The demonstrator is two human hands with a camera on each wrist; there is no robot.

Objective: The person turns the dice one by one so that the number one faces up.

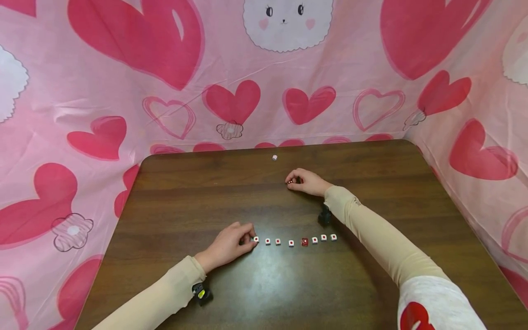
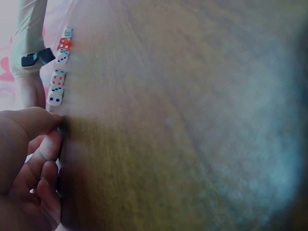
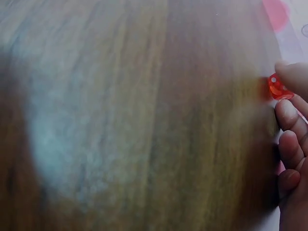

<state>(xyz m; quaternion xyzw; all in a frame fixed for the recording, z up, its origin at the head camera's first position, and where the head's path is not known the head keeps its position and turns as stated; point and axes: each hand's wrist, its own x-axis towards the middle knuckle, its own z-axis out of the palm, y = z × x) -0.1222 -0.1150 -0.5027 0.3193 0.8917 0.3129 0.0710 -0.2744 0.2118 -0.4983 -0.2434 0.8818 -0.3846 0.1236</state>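
Head: our left hand (image 1: 227, 245) pinches the white end die (image 1: 256, 239) of a row of dice (image 1: 291, 243) on the counter (image 1: 206, 192); the right hand (image 1: 308, 182) also pinches, beyond the row. Left wrist: fingertips hide that die; we advise a light touch, sparing the nearest visible die (image 2: 56, 96). Right wrist: a red die (image 3: 276, 88) sits gripped at thumb and finger; we should keep it level
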